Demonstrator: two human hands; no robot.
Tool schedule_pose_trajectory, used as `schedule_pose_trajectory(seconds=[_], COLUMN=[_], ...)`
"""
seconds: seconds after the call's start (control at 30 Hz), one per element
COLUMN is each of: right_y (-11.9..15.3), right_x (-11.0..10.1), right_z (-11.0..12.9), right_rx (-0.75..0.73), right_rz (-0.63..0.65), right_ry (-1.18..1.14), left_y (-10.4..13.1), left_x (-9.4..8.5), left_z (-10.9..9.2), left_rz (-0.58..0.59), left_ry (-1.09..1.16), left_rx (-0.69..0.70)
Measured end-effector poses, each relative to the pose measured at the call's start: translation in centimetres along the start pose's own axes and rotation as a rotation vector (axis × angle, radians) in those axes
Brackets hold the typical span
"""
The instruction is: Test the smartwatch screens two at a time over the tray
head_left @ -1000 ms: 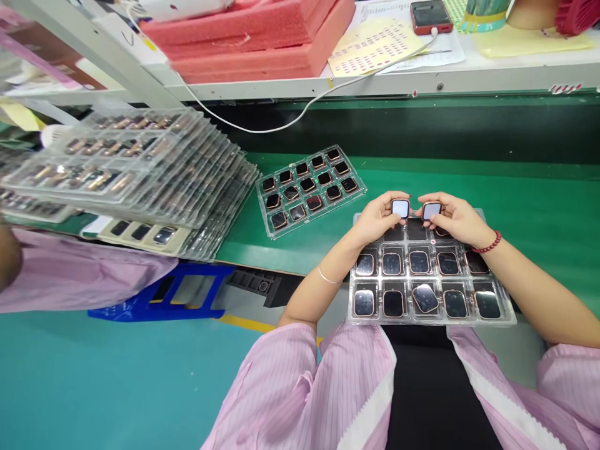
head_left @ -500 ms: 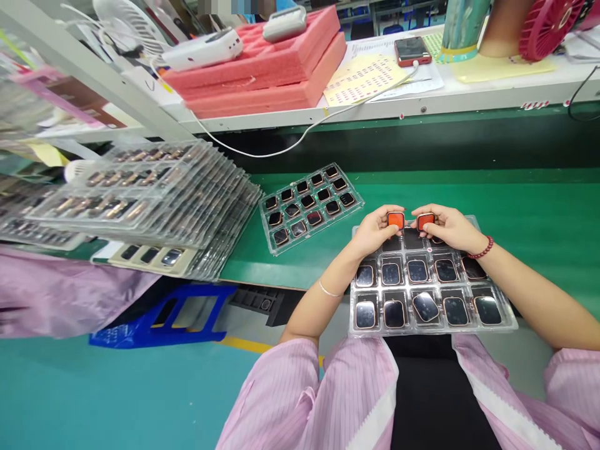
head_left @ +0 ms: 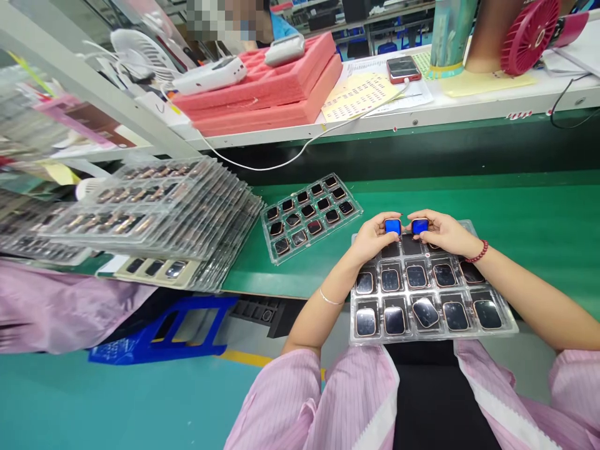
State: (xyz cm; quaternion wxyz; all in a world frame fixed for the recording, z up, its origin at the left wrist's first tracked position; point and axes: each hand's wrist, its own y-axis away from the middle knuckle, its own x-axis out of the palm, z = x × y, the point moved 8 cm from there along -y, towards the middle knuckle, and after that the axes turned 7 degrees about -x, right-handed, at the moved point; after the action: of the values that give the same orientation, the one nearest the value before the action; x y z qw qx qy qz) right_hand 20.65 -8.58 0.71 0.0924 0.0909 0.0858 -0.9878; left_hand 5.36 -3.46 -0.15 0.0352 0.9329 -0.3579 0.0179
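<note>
Blue-lit screens, two small square watch bodies, one per hand. Your left hand (head_left: 375, 236) pinches the left watch (head_left: 392, 226) by its edges; your right hand (head_left: 440, 232) grips the right watch (head_left: 419, 225) likewise, fingers closed narrow, likely so the faces stay bare and tilted up to your eyes. Both sit side by side, just above the far row of the clear tray (head_left: 509, 325) on your lap. A second tray (head_left: 312, 214) lies apart on the green belt (head_left: 539, 212).

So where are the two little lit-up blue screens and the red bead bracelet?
Left blue screen (head_left: 392, 225), head view, middle of its glowing face.
Right blue screen (head_left: 420, 225), head view, middle of its glowing face.
Red bead bracelet (head_left: 478, 254), head view, beads over the right wrist.
</note>
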Motion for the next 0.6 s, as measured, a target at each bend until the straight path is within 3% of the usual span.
schedule_pose_trajectory(seconds=[0.6], right_y=[0.03], right_x=[0.14], right_z=[0.04], right_rx=[0.03], right_rz=[-0.003], right_ry=[-0.019], left_y=[0.12], left_x=[-0.01], left_z=[-0.09], left_rz=[-0.029], left_ry=[-0.008], left_rx=[-0.039])
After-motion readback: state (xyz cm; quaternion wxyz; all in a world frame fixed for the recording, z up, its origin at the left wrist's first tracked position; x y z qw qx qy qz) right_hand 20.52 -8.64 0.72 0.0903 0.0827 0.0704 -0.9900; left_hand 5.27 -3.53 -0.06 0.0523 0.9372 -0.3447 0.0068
